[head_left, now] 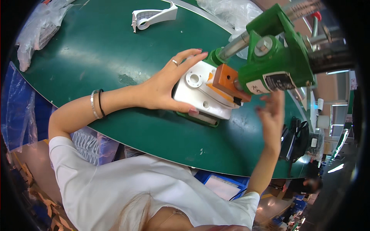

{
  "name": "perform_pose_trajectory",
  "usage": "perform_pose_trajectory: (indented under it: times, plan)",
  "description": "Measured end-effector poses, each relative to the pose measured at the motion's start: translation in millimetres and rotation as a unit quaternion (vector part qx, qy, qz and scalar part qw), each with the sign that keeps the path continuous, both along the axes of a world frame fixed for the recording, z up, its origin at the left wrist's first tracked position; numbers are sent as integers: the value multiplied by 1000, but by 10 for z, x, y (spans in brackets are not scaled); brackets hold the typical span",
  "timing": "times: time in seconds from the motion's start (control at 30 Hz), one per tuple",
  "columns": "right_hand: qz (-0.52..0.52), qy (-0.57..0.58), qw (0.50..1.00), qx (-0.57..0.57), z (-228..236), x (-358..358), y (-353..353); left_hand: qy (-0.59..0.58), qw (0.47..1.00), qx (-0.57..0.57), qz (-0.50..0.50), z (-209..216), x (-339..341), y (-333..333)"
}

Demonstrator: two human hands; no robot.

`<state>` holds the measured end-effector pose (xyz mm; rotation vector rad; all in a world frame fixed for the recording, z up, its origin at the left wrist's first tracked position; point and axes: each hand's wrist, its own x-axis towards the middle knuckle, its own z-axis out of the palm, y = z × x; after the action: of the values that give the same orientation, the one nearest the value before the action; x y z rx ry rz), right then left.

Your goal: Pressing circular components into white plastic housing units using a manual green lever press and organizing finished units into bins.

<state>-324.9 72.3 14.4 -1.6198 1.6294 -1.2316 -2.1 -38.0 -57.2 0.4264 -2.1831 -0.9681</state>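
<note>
A white plastic housing point(197, 92) with a round hub lies on the base of a green hand press point(266, 65). My left hand point(163, 84) spans the housing's left end, thumb on the near edge and fingers over the far edge, gripping it. An orange-brown block point(227, 79) under the press ram sits over the right part of the housing; whether it bears down on it I cannot tell. My right hand point(273, 119) is raised just right of the press head, its fingers bent and smeared by motion.
A second white plastic part point(154, 17) lies at the back of the green table point(111, 50). Clear plastic bags point(42, 30) rest at the far left, and another bag point(235, 15) lies behind the press. Black items point(295, 138) stand at the table's right edge.
</note>
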Motion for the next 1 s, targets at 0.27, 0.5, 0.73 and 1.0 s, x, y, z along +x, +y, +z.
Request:
perform_pose_trajectory:
  times: [0.27, 0.5, 0.73, 1.0]
  plan:
    - [57, -65, 991, -106, 1563, -118, -1167, -8, 999, -21, 22, -45, 1, 22]
    - [-170, 558, 769, -259, 2063, -995, -1058, -18, 999, -31, 33, -1, -66, 27]
    - [199, 75, 767, -605, 479, 667, 374, -38, 998, -30, 49, -2, 53, 80]
    - [101, 209, 781, -580, 328, 700, 467, -36, 996, -50, 57, 3, 113, 46]
